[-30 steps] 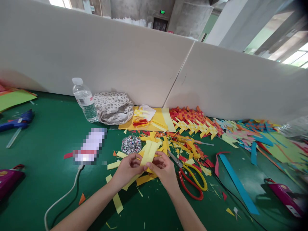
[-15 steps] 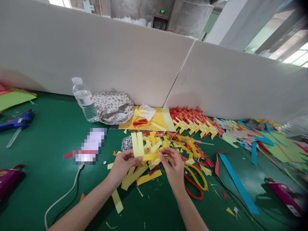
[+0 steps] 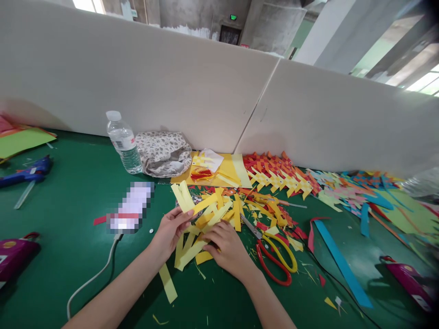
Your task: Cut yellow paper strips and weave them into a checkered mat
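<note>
My left hand (image 3: 170, 227) is closed, pinching yellow paper strips (image 3: 183, 196) between thumb and fingers. Two pale lengths stand up from its grip, and a deeper yellow length slants off to the right. Over the heap of loose strips (image 3: 192, 250) lies my right hand (image 3: 224, 249), palm down. Its fingers are bent and thumb apart, touching the heap; the fingertips are partly hidden. Right of that hand rest scissors (image 3: 274, 256) with one red and one yellow handle, their blades pointing into the scraps.
A water bottle (image 3: 125, 144) and floral cloth bundle (image 3: 163, 153) stand by the partition. Woven paper fish shapes (image 3: 279, 176) lie at back right. A yellow glue gun (image 3: 274, 208), a blue glue gun (image 3: 29, 173), a corded phone (image 3: 132, 205) and purple devices (image 3: 409, 281) surround the work.
My right hand has let go of the deeper yellow strip and moved down onto the heap. My left hand has shifted slightly left, its strips now tilted. The scissor blades have come into view.
</note>
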`<state>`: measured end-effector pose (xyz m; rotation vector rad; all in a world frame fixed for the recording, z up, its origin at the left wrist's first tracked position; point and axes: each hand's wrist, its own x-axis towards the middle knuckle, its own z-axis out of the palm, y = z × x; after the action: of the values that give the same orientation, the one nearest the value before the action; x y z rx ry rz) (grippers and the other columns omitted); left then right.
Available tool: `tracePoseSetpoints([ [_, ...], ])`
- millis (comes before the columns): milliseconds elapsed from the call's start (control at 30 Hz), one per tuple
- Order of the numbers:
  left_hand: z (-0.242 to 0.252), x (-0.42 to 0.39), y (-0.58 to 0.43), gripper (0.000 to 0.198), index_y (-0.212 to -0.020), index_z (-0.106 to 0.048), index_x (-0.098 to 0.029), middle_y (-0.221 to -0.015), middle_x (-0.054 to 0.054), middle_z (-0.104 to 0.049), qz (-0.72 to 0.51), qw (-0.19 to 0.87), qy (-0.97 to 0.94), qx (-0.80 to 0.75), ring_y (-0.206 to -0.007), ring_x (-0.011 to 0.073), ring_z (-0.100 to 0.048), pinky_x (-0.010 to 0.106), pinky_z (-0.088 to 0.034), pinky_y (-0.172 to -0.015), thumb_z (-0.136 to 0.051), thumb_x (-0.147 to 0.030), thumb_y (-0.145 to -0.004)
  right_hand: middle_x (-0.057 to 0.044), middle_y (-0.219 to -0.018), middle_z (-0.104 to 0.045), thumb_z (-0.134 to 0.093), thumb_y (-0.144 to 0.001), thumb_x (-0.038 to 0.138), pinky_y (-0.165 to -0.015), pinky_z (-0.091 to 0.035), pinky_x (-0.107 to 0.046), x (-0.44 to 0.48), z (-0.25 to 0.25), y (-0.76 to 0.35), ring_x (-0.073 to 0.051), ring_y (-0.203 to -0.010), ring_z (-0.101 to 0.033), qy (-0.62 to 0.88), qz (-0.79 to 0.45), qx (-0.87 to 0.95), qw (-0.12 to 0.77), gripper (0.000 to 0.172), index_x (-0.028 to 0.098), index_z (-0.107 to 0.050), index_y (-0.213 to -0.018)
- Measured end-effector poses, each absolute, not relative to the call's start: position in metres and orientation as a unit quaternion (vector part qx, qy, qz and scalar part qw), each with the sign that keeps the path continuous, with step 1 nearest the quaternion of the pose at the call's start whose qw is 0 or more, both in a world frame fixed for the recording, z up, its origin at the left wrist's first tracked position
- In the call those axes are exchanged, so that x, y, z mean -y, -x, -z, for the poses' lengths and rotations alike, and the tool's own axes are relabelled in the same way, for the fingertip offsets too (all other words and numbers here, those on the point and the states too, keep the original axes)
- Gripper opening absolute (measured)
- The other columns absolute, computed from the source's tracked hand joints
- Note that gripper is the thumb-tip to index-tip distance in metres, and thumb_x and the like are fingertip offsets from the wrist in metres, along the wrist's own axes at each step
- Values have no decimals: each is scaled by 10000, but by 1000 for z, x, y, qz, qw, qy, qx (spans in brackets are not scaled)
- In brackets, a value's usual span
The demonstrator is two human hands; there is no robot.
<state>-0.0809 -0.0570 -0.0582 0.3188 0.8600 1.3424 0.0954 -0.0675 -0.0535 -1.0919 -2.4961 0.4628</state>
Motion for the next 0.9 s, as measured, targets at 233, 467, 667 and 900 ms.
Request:
tracePoseSetpoints([
  [233, 58, 57, 83, 119, -718, -587, -139, -636, 5, -640, -596, 727, -46, -339, -547, 66, -621, 114, -534, -518, -600, -21, -712, -24, -827, -586, -641, -730, 280, -811, -361, -346, 69, 53, -95, -201, -879, -477, 412, -156, 879, 183, 102, 199, -585, -758],
  [467, 57, 61, 81, 100, -752, -589, -151, -641, -18, -651, -615, 751, -100, -220, -630, 78, -628, 313, -491, -843, -575, -52, -752, 3, -718, -635, -547, -809, 198, -865, -354, -370, 70, 54, -95, -164, -762, -511, 343, -177, 892, 235, 59, 215, -596, -782],
  [667, 60, 67, 72, 205, -848, -618, -178, -793, -2, -691, -569, 760, -138, -284, -701, 110, -643, 198, -501, -688, -683, -106, -668, -2, -1165, -560, -510, -823, 186, -872, -384, -337, 82, 46, -83, -179, -1050, -446, 267, -120, 932, 211, 108, 232, -608, -825],
  [900, 54, 74, 64, 243, -912, -633, -173, -819, 23, -699, -543, 768, -184, -285, -698, 121, -641, 188, -486, -659, -678, -122, -678, -38, -1161, -531, -448, -838, 147, -908, -373, -353, 85, 44, -71, -198, -1057, -445, 270, -75, 949, 142, 152, 191, -588, -799],
])
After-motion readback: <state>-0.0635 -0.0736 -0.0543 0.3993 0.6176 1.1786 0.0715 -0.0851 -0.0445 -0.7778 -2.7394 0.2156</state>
